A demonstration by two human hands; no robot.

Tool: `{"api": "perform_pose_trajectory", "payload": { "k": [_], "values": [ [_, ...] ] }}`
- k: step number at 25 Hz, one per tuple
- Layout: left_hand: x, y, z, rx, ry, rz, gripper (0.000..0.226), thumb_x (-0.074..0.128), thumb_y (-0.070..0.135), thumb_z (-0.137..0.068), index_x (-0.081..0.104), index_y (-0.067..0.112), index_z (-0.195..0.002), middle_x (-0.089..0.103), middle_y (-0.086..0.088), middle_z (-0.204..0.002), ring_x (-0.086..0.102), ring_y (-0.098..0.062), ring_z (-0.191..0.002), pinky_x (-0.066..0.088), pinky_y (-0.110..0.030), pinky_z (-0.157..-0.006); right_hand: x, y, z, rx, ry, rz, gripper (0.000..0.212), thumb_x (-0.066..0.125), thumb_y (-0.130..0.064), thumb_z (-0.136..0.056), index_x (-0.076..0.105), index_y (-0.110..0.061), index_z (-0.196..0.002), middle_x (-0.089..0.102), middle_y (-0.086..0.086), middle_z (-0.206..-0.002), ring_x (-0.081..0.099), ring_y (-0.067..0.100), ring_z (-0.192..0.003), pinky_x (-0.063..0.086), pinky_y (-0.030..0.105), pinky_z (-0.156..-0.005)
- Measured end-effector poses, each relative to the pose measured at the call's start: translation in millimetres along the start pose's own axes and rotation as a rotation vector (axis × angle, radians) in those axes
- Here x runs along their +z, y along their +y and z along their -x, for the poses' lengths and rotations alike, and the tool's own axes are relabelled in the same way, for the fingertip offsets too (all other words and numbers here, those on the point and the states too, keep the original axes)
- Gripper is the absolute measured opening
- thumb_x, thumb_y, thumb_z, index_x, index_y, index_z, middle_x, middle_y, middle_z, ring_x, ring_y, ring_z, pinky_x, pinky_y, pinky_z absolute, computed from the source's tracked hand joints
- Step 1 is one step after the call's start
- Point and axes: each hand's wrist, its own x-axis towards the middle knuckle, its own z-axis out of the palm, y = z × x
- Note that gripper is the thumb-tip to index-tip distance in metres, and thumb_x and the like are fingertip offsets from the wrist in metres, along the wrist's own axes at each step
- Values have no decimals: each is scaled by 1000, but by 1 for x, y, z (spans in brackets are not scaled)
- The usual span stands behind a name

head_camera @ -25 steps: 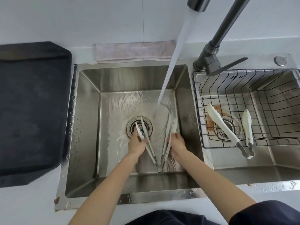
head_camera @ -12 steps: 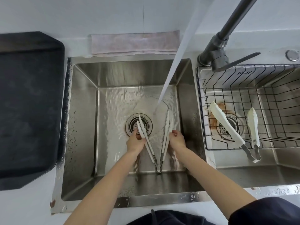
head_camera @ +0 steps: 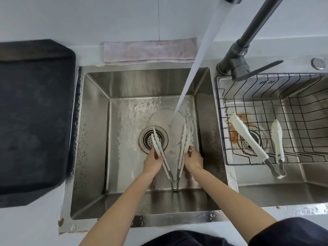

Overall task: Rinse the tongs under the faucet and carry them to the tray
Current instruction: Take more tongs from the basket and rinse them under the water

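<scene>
White tongs (head_camera: 174, 176) are spread in a V inside the left sink basin (head_camera: 94, 139), hinge toward me. My left hand (head_camera: 153, 161) grips the left arm of the tongs over the drain (head_camera: 148, 139). My right hand (head_camera: 193, 159) holds the right arm, whose tip lies at the foot of the water stream (head_camera: 193, 68). The dark faucet (head_camera: 237, 57) stands between the two basins and is running. A black tray (head_camera: 32, 112) lies on the counter left of the sink.
A wire basket (head_camera: 301, 121) sits in the right basin with a second pair of white tongs (head_camera: 248, 137) leaning on its front rim. A folded pink cloth (head_camera: 149, 51) lies behind the sink. The sink's front edge is wet.
The tongs and both hands stay in nearly the same place under the stream. The view has shifted slightly.
</scene>
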Motion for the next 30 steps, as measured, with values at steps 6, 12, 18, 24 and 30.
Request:
{"api": "perform_pose_trajectory", "payload": {
  "k": [6, 12, 18, 24, 30],
  "values": [
    [7, 2, -13, -3, 99, -7, 45, 46, 10, -91, 43, 20, -134, 62, -12, -122, 58, -29, -111, 46, -40, -99, -5, -4, -10, -6, -12, 41, 43, 42, -16, -97, 40, -9, -139, 52, 17, -134, 50, 33, -122, 40, 38, -101],
    [9, 1, -18, -54, 161, -76, 38, 46, 9, -91, 49, 16, -128, 62, -12, -122, 58, -31, -110, 45, -32, -95, -4, 0, -13, 20, -37, 35, 40, 42, -12, -96, 43, -9, -136, 56, 18, -126, 54, 35, -115, 48, 45, -98],
    [5, -1, -23, -71, 169, -23, 39, 52, 7, -88, 51, 11, -127, 63, -18, -114, 60, -32, -105, 49, -41, -95, -2, -2, -13, -7, -40, 75, 37, 43, -11, -95, 45, -8, -132, 59, 16, -119, 58, 32, -108, 49, 39, -95],
    [-7, 6, -13, -4, 147, -125, 38, 52, 15, -89, 50, 12, -127, 62, -10, -116, 57, -26, -107, 36, -18, -82, -8, -13, -1, -80, -101, 288, 48, 48, -19, -91, 36, -5, -135, 42, 18, -136, 47, 33, -121, 42, 39, -99],
    [-22, 37, 16, 235, 107, -596, 53, 46, 24, -91, 31, 14, -141, 44, -9, -142, 44, -26, -127, 36, -33, -99, -34, -34, 32, -361, -13, 496, 63, 47, -26, -91, 21, -11, -146, 25, 13, -151, 25, 31, -138, 26, 43, -111]
  ]
}}
